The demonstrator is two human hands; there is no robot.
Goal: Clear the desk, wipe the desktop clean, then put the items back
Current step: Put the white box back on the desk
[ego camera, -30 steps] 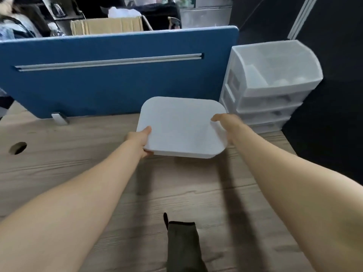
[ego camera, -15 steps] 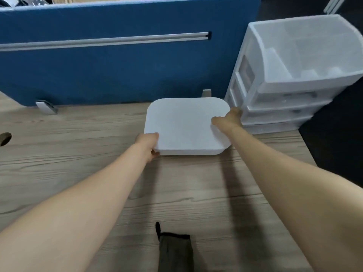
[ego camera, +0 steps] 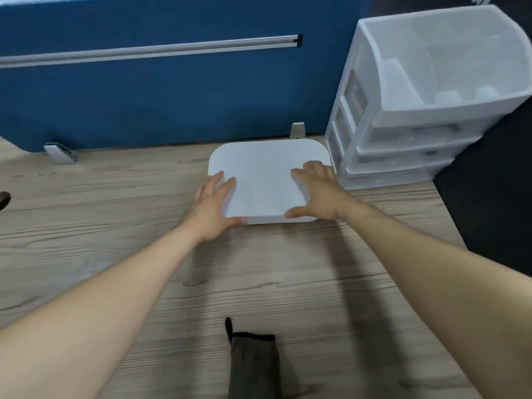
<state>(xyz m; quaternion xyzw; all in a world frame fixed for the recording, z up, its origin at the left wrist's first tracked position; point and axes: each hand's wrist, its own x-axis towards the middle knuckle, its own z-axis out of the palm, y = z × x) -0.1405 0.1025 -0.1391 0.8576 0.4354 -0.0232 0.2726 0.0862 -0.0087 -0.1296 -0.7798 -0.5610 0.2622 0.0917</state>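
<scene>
White rounded-square pad (ego camera: pixel 267 180) flat on wood-grain counter (ego camera: pixel 115 197), back right corner — just beside translucent plastic drawer unit (ego camera: pixel 403 133), near blue fabric divider (ego camera: pixel 161 93). Left hand (ego camera: pixel 211 207) and right hand (ego camera: pixel 318 194) both on it, fingers spread flat, not gripping. Pad lies dead ahead of both hands, looks rigid, smooth, matte. Dark grey cloth (ego camera: pixel 253 367) near front edge — probably wiping's done.

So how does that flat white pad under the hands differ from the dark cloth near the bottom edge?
The white pad is a pale, stiff, rounded square lying far back beside the drawer unit; the dark cloth is grey, soft and folded into a narrow strip close to the person. The left hand and right hand touch the white pad with straight fingers; nothing touches the dark cloth. Both lie flat on the wooden desk.
</scene>
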